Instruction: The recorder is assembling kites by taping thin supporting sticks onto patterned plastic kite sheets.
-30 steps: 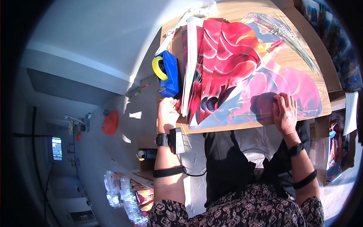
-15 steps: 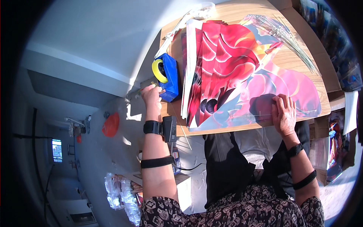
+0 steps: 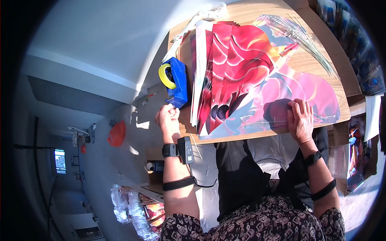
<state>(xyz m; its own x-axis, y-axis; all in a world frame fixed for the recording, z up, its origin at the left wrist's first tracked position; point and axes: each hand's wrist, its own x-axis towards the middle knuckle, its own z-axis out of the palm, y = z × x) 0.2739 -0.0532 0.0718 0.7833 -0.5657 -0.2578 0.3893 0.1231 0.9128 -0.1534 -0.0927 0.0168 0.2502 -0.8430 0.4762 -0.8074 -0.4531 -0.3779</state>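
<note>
The left hand (image 3: 168, 117) is the nearer of the two to the dispenser (image 3: 181, 84), just short of its near end; whether fingertips and plastic touch, I cannot tell. Its fingers are curled in together, and whether anything is pinched between them does not show. The right hand (image 3: 300, 122) lies well to the right of the dispenser, fingers side by side, laid down on the near edge of the sheet (image 3: 321, 94) and clamped on nothing visible. That sheet spreads right of the dispenser, thin, glossy and see-through, printed in pale pink and grey-blue. The dispenser stands at the left edge of the table (image 3: 273, 7), long axis running away from the person, its body blue, a yellow roll (image 3: 162, 77) on its left side. Just right of it is the stack (image 3: 241, 52), red with pale curves, in overlapping layers. Beyond the dispenser and well to its right lie the sticks (image 3: 305, 40), thin and bundled.
</note>
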